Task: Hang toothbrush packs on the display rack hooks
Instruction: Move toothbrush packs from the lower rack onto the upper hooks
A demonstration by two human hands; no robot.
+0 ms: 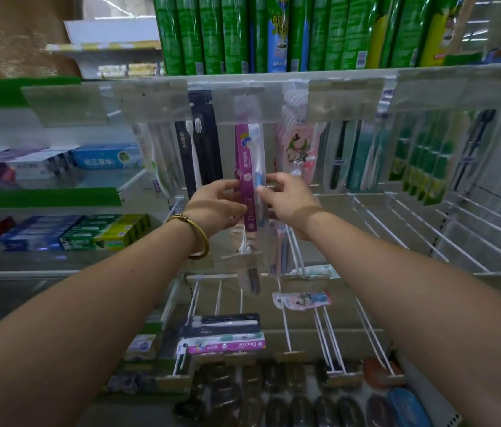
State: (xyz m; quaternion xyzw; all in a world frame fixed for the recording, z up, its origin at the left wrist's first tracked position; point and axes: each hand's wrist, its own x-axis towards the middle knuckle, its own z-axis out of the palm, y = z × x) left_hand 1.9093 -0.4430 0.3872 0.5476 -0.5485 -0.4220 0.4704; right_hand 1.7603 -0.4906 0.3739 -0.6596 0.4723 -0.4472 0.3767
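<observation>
Hands at a shop's display rack: a person's left hand and right hand are holding a purple toothbrush pack upright, the left fingers gripping its left edge, the right thumb and fingers pinching its right edge. Its top is reaching behind a clear label holder; whether it is sitting on a hook cannot be told. Black packs are hanging just left, a pink pack just right, bare white hooks jutting out farther right.
</observation>
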